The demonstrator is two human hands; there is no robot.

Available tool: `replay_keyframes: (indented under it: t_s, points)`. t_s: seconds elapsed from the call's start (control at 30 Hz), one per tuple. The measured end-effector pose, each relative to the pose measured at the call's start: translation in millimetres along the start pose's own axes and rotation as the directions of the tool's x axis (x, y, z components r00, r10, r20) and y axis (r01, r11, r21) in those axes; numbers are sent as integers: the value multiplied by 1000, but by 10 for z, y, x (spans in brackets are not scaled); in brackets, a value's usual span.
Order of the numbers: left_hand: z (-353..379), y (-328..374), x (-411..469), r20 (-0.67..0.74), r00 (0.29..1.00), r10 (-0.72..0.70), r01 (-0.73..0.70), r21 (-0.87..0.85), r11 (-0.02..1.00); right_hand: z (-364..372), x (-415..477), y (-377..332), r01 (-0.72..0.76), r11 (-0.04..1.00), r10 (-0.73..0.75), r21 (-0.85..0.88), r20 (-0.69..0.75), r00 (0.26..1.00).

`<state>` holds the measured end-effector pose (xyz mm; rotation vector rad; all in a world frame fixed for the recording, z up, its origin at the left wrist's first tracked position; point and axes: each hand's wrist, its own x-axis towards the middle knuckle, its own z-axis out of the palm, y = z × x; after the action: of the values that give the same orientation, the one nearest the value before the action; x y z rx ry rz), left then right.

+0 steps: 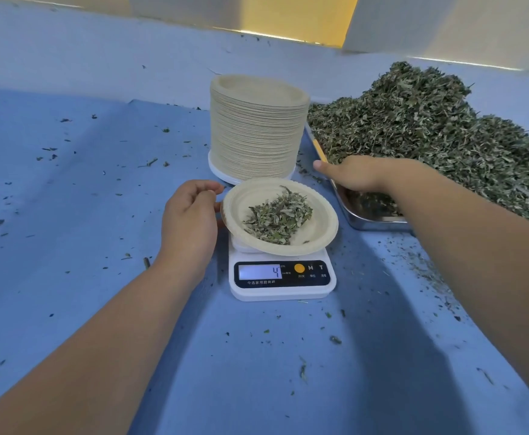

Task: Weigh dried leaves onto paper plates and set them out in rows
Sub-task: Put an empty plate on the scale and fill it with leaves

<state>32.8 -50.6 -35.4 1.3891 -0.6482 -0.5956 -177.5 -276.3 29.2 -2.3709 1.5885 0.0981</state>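
We look down on a blue-covered worktop (100,189). At its centre a small white scale (283,291) carries a paper plate (327,229) with a modest pile of dried leaves (277,216). The plate sits tilted, its left rim raised. The scale's display (259,272) reads 4.

Our left hand (191,215) curls its fingers against the plate's left rim and seems to pinch it. Our right hand (356,175) reaches palm down into a steel tray (370,222), where a large leaf heap (429,136) lies. Its thumb is out straight, but its other fingers are hidden, so we cannot tell whether it has gathered anything. A tall stack of plates (257,130) stands just behind the scale.

We judge this to be the topping-up step. To do it well, we should let go of the rim so the plate lies flat and bears freely. We should add small pinches over the middle of the plate and wait for the number to settle each time.
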Motion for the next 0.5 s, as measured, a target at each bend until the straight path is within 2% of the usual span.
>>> replay_keyframes:
  t_s: [0.1, 0.17, 0.2, 0.27, 0.33, 0.4, 0.5]
  points:
    - [3, -7, 8, 1, 1000, 0, 0, -21, 1000, -165, -129, 113, -36, 991, 18, 126, 143, 990]
    - [6, -7, 10, -2, 1000, 5, -5, -27, 1000, -256, -207, 153, -33, 992, 8, 125, 191, 982]
    - [8, -9, 15, -3, 1000, 7, -7, -24, 1000, -277, -214, 158, -5, 995, -8, 99, 137, 991]
    - [9, -15, 15, -4, 1000, 10, -10, -18, 1000, -273, -196, 120, 55, 998, -55, -9, -85, 995]
    - [7, -14, 14, -8, 1000, 10, -10, -34, 999, -228, -133, 72, 111, 992, -124, -63, -285, 951]
    - [9, -5, 16, -11, 1000, 7, -7, -42, 999, -151, -45, 22, 138, 990, -124, 18, -330, 936]
    - [14, 0, 21, -10, 1000, 5, -6, -38, 999, -5, 111, -50, 67, 994, -47, 84, -225, 973]
